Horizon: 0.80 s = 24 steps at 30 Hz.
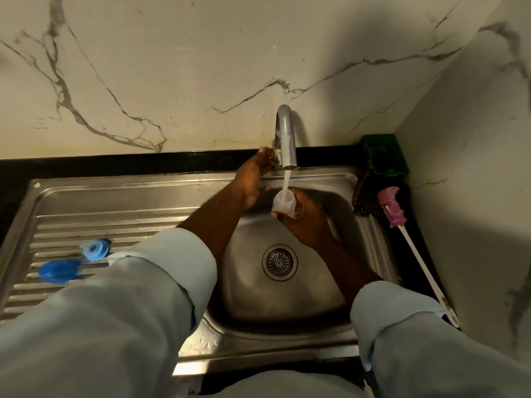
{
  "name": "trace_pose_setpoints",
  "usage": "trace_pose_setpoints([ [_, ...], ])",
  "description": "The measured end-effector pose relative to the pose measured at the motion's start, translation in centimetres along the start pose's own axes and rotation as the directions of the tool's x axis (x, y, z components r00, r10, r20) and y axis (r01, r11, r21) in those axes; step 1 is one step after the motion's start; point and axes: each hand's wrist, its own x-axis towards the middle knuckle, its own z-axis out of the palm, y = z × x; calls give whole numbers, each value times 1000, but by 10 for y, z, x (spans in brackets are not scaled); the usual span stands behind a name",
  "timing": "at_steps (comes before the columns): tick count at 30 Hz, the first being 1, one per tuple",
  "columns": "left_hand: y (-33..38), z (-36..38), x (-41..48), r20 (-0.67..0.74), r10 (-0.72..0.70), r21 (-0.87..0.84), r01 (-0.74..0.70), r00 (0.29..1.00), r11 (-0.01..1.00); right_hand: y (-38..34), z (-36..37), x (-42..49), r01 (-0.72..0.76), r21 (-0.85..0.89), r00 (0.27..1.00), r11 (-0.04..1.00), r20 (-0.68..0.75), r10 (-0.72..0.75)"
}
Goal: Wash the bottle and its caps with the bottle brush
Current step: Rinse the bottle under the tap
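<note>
My right hand (pixel 307 219) grips a small clear bottle (pixel 283 202) upright over the sink basin (pixel 330 282), its mouth under the water stream from the tap (pixel 287 139). My left hand (pixel 254 176) reaches to the base of the tap, fingers on the tap handle (pixel 274 156). Two blue caps lie on the ribbed drainboard at the left: a lighter ring-shaped cap (pixel 96 249) and a darker dome cap (pixel 59 270). The bottle brush (pixel 413 248), with a pink head and long white handle, lies on the dark counter to the right of the sink.
A drain strainer (pixel 279 262) sits in the basin floor. A green holder (pixel 383 155) and a dark patterned cloth (pixel 366 196) occupy the back right corner. Marble walls close in behind and on the right.
</note>
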Motion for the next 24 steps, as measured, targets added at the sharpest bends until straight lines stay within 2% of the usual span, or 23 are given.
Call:
trace_pose_setpoints([
  [5,18,2,9,59,-32,-78,36,998,996,6,2,-2,10,-18,1000,1000,8,-9],
  [10,19,4,10,-22,-33,-93,30,999,995,7,6,-6,-42,1,999,999,1,42],
  [12,15,1,14,-48,-76,-76,72,996,995,8,6,-6,-37,10,999,999,-8,37],
  [15,15,5,10,27,-116,-11,116,993,993,2,6,-3,-28,9,999,1000,-24,28],
  [20,13,8,10,52,-92,64,88,994,994,-3,10,-3,-37,9,999,999,-39,37],
  [24,13,21,4,184,-81,83,67,979,994,-1,9,-9,-57,-5,998,998,-6,57],
])
